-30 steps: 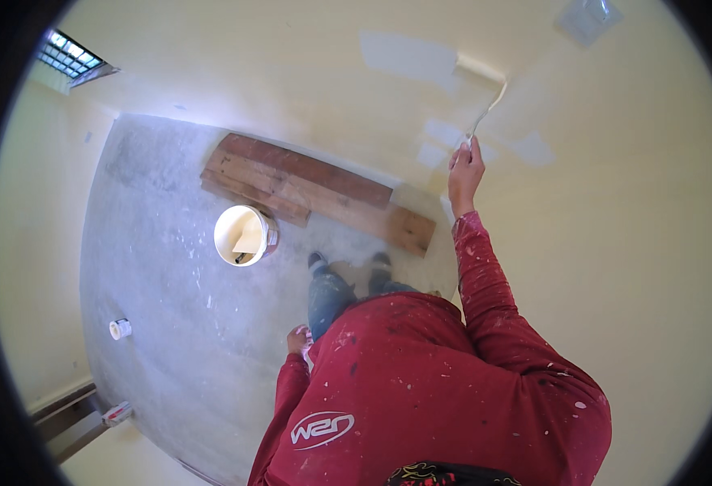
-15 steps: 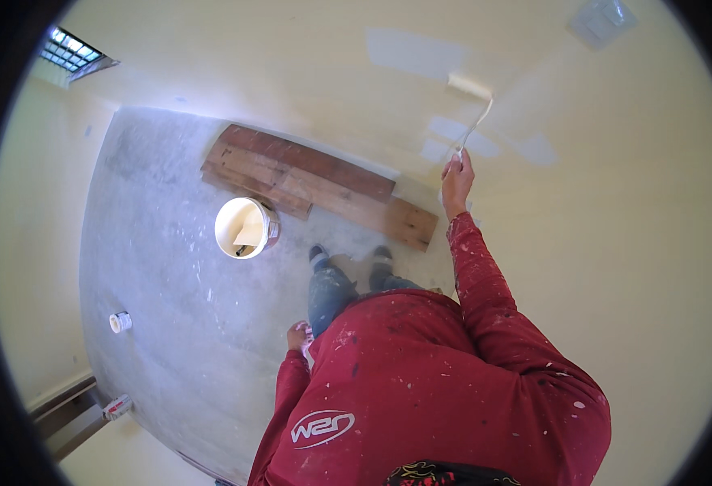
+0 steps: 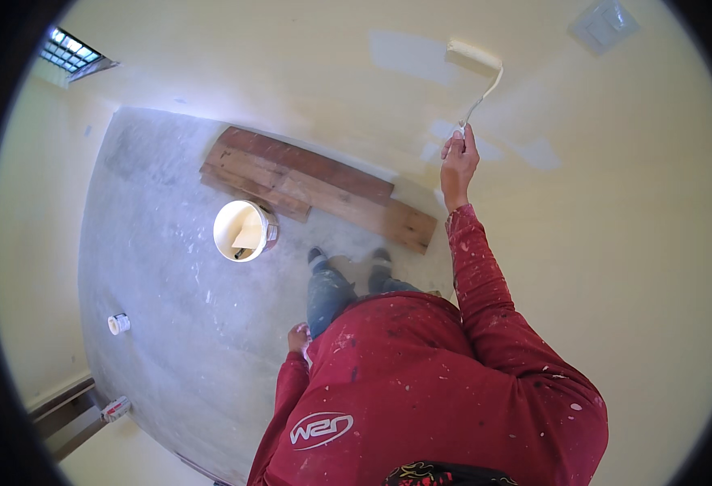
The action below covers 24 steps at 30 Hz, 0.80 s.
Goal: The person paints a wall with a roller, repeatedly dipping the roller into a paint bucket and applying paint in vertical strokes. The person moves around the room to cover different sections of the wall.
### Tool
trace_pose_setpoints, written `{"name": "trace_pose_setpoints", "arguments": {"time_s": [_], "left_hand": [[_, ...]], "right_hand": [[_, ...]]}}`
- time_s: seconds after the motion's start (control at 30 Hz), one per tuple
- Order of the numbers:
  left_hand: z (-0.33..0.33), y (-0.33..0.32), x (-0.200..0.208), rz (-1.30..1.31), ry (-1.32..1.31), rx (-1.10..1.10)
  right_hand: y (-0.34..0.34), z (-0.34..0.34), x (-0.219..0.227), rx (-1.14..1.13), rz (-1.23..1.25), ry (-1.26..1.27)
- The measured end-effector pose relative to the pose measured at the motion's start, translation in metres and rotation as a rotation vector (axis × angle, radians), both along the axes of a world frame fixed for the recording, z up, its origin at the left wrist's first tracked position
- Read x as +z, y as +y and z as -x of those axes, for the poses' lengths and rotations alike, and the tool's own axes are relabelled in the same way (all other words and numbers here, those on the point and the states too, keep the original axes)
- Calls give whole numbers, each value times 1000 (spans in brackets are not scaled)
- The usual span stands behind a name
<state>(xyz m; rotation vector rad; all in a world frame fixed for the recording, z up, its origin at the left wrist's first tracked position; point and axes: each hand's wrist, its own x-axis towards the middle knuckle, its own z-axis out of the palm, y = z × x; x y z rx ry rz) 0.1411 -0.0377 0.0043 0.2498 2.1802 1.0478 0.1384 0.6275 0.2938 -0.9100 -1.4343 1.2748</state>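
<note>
My right hand (image 3: 459, 168) is closed round the handle of a paint roller (image 3: 476, 55), arm stretched up toward the cream wall. The roller's pale sleeve lies against the wall beside a whitish patch (image 3: 408, 57); its bent wire frame runs down to my fingers. Smaller pale patches (image 3: 538, 154) show on the wall around my hand. Low at my side, beside my thigh, hangs my left hand (image 3: 298, 337) with curled fingers; a bit of something pinkish-white shows by it, too small to name.
Brown wooden boards (image 3: 315, 188) lie on the grey floor along the wall's foot. Near my feet stands a white bucket (image 3: 220, 231) with cream paint and a dark-handled tool inside. Farther left are a small white tub (image 3: 118, 324) and a switch plate (image 3: 605, 27) is high on the right wall.
My right hand has moved up the wall, carrying the roller higher, slightly past the edge of the whitish patch. My left hand stays low at my side.
</note>
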Motion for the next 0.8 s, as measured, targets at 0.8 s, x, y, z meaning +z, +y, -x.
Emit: {"name": "trace_pose_setpoints", "arguments": {"time_s": [0.8], "left_hand": [[9, 0, -4, -93, -122, 108]], "right_hand": [[-16, -1, -108, 9, 376, -55]]}}
